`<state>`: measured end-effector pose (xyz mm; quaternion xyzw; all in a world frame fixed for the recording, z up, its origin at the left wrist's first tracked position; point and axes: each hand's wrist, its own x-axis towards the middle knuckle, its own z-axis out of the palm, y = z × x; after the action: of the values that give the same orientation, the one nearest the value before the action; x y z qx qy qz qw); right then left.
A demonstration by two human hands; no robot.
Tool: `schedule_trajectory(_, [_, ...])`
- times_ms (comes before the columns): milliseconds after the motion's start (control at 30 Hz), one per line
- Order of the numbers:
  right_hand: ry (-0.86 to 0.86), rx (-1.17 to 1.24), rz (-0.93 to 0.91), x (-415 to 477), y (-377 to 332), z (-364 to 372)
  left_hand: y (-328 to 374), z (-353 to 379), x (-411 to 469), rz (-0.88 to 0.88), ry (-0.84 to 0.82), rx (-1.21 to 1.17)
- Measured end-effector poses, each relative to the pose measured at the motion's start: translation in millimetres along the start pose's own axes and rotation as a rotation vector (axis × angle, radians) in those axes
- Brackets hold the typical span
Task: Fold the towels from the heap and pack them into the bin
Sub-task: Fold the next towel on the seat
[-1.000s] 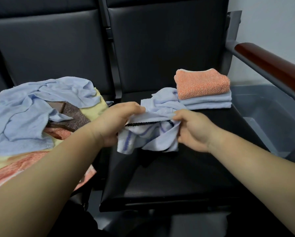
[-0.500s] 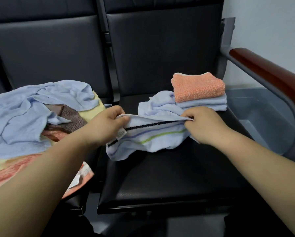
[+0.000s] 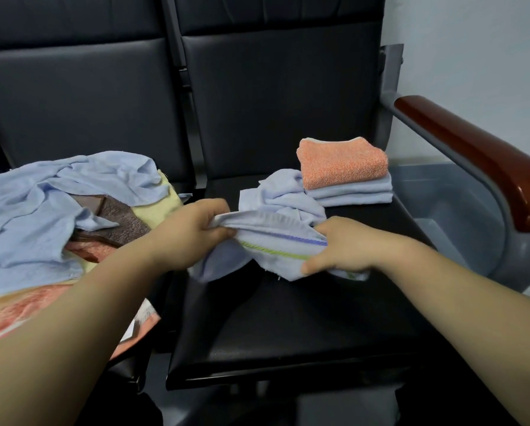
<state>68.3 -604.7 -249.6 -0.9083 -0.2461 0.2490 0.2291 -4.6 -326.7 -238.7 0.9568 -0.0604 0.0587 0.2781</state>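
The black padded seat (image 3: 288, 318) is smooth, faintly shiny leatherette. At one o'clock, the folded orange terry towel (image 3: 343, 162) looks nubby; the reddish-brown wooden armrest (image 3: 472, 149) gleams.

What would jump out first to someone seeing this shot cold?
The left hand and right hand grip a striped pale blue towel, stretched between them above the black seat. Behind it an orange towel tops a neat folded stack, and the rumpled heap covers the seat to the left.
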Motion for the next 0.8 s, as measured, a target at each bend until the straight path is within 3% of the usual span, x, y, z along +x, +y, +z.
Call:
schedule_trajectory(67, [0.144, -0.031, -0.019, 5.7, 4.0, 4.4, 4.4, 7.2, 0.8, -0.047, 0.066, -0.129])
schedule_trajectory(167, [0.274, 0.322, -0.119, 3.3, 0.5, 2.0, 14.2, 13.8, 1.7, -0.082, 0.133, -0.276])
schedule_trajectory(267, [0.115, 0.656, -0.241, -10.6, -9.5, -3.3, 20.9, 3.2, -1.7, -0.055, 0.071, -0.298])
schedule_trajectory(333, [0.004, 0.457, -0.21, -12.9, -12.0, 3.4, 22.6, -9.0, -3.2, -0.025, 0.028, -0.191])
schedule_trajectory(433, [0.093, -0.142, -0.098, -4.4, -11.0, 17.8, 27.4, -14.9, -3.9, -0.026, -0.108, -0.031])
schedule_trajectory(500, [0.201, -0.157, -0.103, -1.6, -14.3, 16.9, 27.6, -10.1, -2.7, -0.062, -0.224, 0.194])
schedule_trajectory(567, [0.218, 0.094, -0.091, -5.9, -17.0, 8.4, 22.0, -3.6, -2.6, -0.086, -0.277, 0.275])
schedule_trajectory(633, [0.219, 0.361, -0.125, -12.2, -15.8, 0.2, 15.6, -1.6, -4.5, -0.079, -0.252, 0.164])
schedule_trajectory(700, [0.193, 0.573, -0.202, -17.3, -15.1, -2.4, 15.0, -1.6, -5.4, -0.099, -0.187, -0.098])
schedule_trajectory(800, [0.074, 0.618, -0.198, -16.1, -12.2, -1.2, 31.7, -7.8, -8.7, -0.135, -0.06, -0.571])
